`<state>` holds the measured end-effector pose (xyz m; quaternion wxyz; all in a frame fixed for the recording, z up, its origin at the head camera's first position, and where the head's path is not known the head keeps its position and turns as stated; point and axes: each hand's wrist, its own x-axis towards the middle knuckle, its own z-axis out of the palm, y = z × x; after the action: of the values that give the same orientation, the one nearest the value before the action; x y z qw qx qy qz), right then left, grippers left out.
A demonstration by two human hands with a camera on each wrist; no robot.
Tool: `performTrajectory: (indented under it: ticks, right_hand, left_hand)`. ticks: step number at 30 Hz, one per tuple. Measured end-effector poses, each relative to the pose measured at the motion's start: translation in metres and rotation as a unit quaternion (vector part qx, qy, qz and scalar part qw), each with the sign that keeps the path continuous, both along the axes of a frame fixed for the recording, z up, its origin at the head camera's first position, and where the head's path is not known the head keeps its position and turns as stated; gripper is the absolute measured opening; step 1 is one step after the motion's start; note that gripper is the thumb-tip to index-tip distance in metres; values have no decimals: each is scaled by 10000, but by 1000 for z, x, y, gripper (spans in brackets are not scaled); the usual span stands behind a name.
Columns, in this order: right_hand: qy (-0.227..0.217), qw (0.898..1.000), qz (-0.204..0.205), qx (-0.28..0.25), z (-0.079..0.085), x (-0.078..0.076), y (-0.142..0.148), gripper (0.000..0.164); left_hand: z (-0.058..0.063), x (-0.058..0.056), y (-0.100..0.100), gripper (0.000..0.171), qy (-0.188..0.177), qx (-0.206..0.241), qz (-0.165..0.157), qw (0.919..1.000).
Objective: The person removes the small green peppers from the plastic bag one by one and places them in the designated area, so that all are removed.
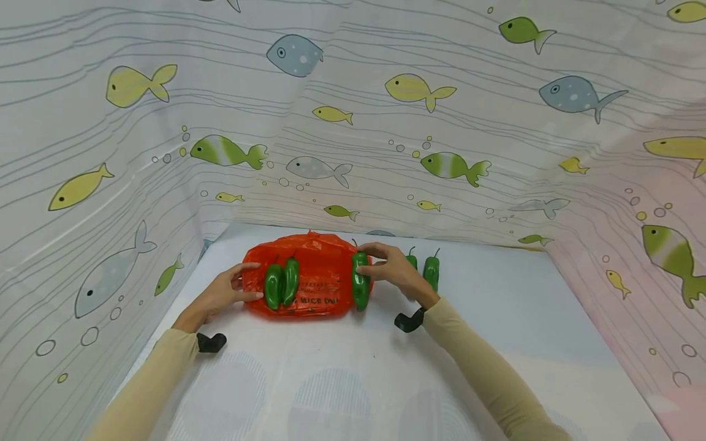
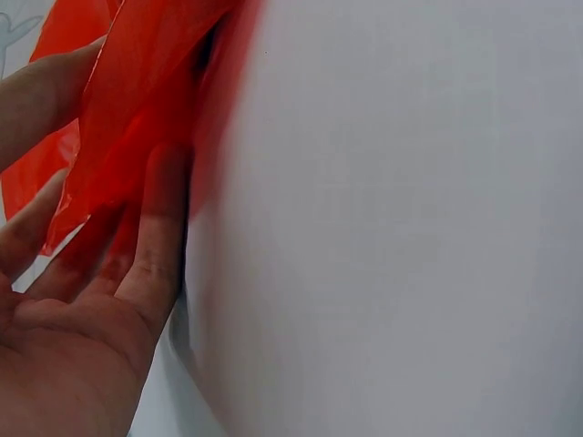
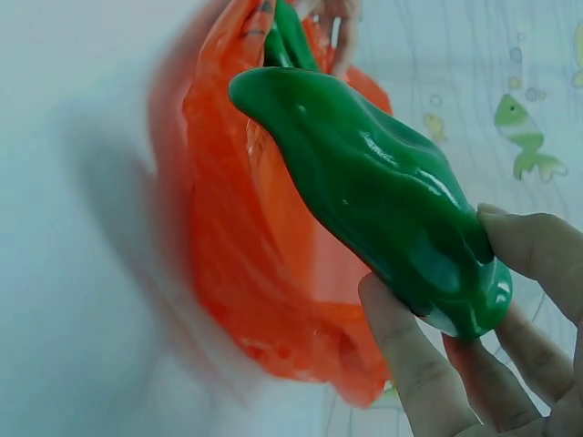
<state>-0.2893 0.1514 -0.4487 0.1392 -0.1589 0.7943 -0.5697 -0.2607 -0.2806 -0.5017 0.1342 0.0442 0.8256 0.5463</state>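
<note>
An orange-red plastic bag [image 1: 325, 263] with dark print lies on the white surface, its mouth spread. My left hand [image 1: 223, 289] grips its left end, thumb and fingers on either side of the thin film [image 2: 137, 118], with some fingertips hidden behind it. Two shiny green peppers, one [image 1: 273, 286] beside the other [image 1: 290, 282], lie together in the left part of the bag. Over the bag's right end, my right hand [image 1: 388, 267] holds a third green pepper [image 3: 373, 191] by its stem end, between thumb and fingers, with the tip pointing away from the palm.
Two more green peppers, one [image 1: 411, 261] partly hidden by the right hand and another [image 1: 432, 272], lie right of the bag. Fish-patterned sheeting [image 1: 353, 153] rises behind and at both sides. Black wrist mounts [image 1: 409, 321] sit at both wrists.
</note>
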Motion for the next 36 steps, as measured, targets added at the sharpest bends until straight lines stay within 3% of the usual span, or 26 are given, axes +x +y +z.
performTrajectory:
  ticks: [31, 36]
  right_hand:
    - [158, 9975, -694, 44, -3, 6, 60, 59]
    - [121, 9971, -730, -151, -5, 6, 72, 62]
  left_hand:
    - [-1, 0, 0, 86, 23, 22, -2, 10000]
    - [-3, -1, -1, 86, 70, 80, -27, 9999]
